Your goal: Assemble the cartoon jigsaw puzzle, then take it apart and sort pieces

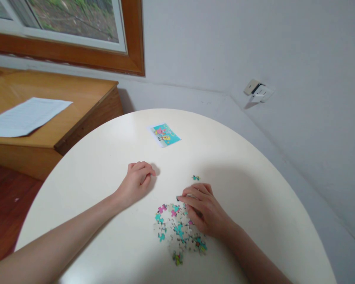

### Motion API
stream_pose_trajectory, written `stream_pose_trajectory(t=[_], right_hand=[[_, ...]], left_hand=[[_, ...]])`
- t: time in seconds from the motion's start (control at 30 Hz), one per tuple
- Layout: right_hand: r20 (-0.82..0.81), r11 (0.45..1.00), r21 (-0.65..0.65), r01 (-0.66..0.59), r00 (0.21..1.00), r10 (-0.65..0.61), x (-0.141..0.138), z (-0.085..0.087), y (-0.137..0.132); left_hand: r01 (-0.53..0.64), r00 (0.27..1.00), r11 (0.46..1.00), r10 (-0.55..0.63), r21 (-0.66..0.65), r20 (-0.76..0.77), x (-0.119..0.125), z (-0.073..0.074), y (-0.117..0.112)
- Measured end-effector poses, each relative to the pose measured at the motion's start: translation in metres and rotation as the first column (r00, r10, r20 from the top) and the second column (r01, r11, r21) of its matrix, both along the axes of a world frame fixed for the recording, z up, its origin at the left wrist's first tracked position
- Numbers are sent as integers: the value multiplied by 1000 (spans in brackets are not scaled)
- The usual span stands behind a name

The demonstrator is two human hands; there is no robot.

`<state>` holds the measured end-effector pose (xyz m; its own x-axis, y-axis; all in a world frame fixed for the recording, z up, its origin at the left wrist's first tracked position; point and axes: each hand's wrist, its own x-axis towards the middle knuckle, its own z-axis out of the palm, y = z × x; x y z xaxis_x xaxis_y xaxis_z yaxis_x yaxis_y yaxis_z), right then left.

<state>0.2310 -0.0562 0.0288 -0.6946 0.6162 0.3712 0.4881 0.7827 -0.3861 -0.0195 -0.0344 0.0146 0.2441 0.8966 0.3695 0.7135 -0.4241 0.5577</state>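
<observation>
A loose heap of jigsaw puzzle pieces (pixel 180 230) lies on the white round table (pixel 106 146), some with plain pale backs up, others showing turquoise, pink or green. Over the heap's upper right edge is my right hand (pixel 205 209), its fingers curled. At its index fingertip a small dark puzzle piece (pixel 178 198) pokes out, mostly hidden by the fingers. Just beyond that hand sits a small group of green and turquoise pieces (pixel 196 178). My left hand (pixel 139 179) rests on the table left of the heap, fingers folded in, with nothing visible in them.
Farther back on the table lies a colourful cartoon picture card (pixel 166 135). To the left stands a wooden desk (pixel 85 90) bearing a printed sheet of paper (pixel 29 116). A wall socket with a plug (pixel 262 92) is on the right, and a wood-framed window (pixel 133 43) is above.
</observation>
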Motion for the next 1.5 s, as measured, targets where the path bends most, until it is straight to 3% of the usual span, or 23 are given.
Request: stream_pose_trajectory(t=[0.13,0.27,0.43,0.67,0.83,1.2,1.33,1.5], right_hand=[[64,999,24,39,997,-40,-2,1,-2],[152,985,64,161,974,-169,-1,-4,0],[145,964,68,258,953,-265,2,-12,4],[31,967,72,245,968,-247,4,-9,5],[113,989,32,141,983,-144,4,-7,5],[123,984,-1,176,977,-174,0,-9,4],[128,959,25,283,950,-284,0,-14,5],[132,882,87,463,872,-471,2,-22,8]], left_hand=[[46,999,999,-46,27,-12,1,2,-2],[148,989,985,-147,88,-22,5,4,-8],[215,977,971,-212,110,-30,8,4,-11],[165,986,983,-167,77,18,7,3,-8],[151,988,987,-152,49,7,7,3,-8],[137,991,990,-137,40,3,8,4,-7],[142,990,989,-143,36,15,8,3,-7],[155,987,987,-156,31,28,7,3,-7]])
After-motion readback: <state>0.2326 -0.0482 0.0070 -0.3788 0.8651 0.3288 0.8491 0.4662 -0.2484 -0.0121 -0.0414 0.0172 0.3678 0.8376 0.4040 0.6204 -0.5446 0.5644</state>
